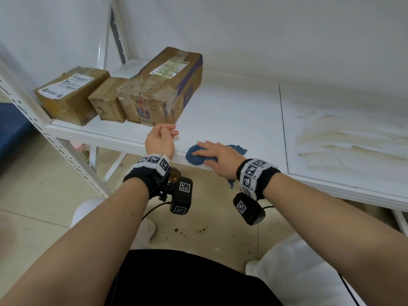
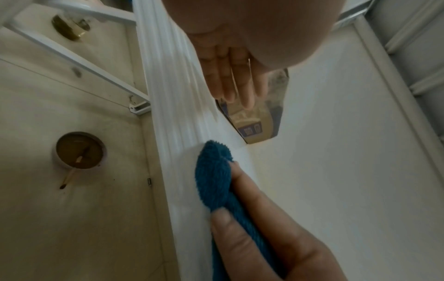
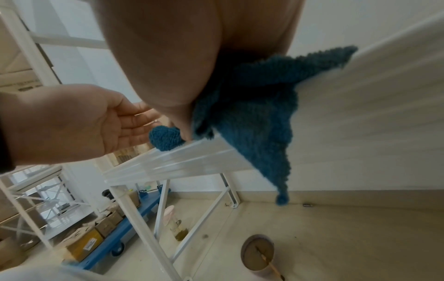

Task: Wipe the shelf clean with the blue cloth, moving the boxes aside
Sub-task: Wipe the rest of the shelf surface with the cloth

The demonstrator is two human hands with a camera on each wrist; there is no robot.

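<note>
The blue cloth [image 1: 195,157] lies bunched at the front edge of the white shelf [image 1: 231,111], one corner hanging over the rim [image 3: 276,167]. My right hand [image 1: 203,149] lies on top of it, fingers forward, and in the left wrist view its thumb and fingers [image 2: 230,190] hold the cloth [image 2: 213,180] between them. My left hand [image 1: 170,131] hovers with relaxed fingers just in front of the large taped cardboard box [image 1: 163,85], holding nothing. A small box [image 1: 108,100] and a labelled box [image 1: 70,93] stand to its left.
Yellowish dried streaks [image 1: 342,138] mark the right shelf panel beyond a seam. A perforated white upright [image 1: 33,120] stands at the left end. On the floor below are a round brown dish with a stick [image 3: 258,252], dirt crumbs, and a blue cart with boxes [image 3: 115,233].
</note>
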